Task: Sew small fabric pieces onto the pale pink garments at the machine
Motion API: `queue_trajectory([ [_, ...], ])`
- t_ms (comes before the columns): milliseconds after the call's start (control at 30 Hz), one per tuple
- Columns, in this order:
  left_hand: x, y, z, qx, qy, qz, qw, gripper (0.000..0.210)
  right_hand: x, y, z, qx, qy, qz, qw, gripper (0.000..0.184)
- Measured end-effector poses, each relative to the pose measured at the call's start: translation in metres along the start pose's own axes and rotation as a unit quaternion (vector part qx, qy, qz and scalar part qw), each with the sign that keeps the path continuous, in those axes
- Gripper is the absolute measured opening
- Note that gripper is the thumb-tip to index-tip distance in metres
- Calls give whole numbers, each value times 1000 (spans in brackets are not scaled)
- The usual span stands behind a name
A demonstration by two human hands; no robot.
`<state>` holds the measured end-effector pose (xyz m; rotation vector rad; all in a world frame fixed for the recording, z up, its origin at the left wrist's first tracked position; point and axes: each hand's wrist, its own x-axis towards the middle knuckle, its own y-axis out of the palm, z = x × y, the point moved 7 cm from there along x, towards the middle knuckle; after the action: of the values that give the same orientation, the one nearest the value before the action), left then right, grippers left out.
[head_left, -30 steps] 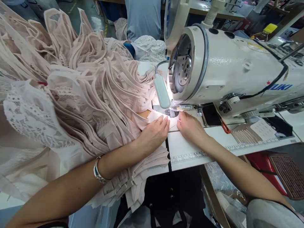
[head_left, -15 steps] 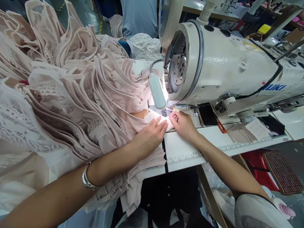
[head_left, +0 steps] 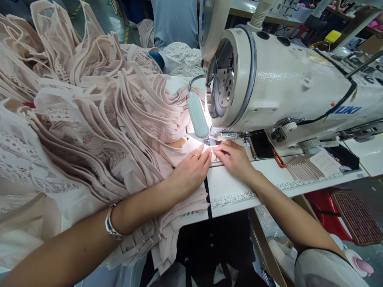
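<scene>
A piece of pale pink fabric [head_left: 178,154] lies under the bright lamp at the sewing machine's needle area. On its near part rests my left hand [head_left: 193,169], fingers stretched out and pressing the cloth flat; it wears a ring and a silver bangle. Close beside its fingertips, my right hand [head_left: 235,159] pinches the fabric's edge between thumb and fingers. Just beyond both hands is the white sewing machine [head_left: 287,75], its needle mostly hidden behind a small grey-green lamp [head_left: 198,115].
A large heap of pink lace-trimmed garments [head_left: 98,115] covers the left side and hangs over the front edge. Right of my hands lie a dark phone [head_left: 261,144], orange-handled snippers [head_left: 279,158] and a stack of fabric strips [head_left: 305,169]. A measuring tape [head_left: 233,199] runs along the edge.
My right hand has shifted slightly, its thumb now lower and its fingers stretched further toward the left hand. My left fingers have drawn a little closer to the right ones.
</scene>
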<state>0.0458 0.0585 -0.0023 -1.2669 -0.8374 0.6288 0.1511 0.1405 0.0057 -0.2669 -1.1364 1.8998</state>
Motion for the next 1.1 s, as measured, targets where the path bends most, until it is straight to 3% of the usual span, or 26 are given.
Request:
queue_trajectory([
  [100,0,-3,4,-4,-9,-28,1000,46,-6,0,10,-55,-80,4,995,24],
  [233,-1,-14,19,-12,-70,-35,997,37,-9,10,25,-196,-121,29,973,26],
  [400,8,-19,11,-10,-5,-6,1000,32,-8,18,35,-304,-146,60,940,42],
  [567,15,-9,-5,30,38,-37,998,39,2,12,12,-236,-127,103,958,37],
  [733,16,-4,-6,56,38,-8,998,42,8,11,-16,-167,-77,128,975,54],
  [867,16,-6,-4,35,36,-12,999,41,5,11,-16,-143,-70,98,982,54],
  [1100,14,-5,1,50,33,-35,998,43,6,14,-14,-165,-49,109,979,54],
])
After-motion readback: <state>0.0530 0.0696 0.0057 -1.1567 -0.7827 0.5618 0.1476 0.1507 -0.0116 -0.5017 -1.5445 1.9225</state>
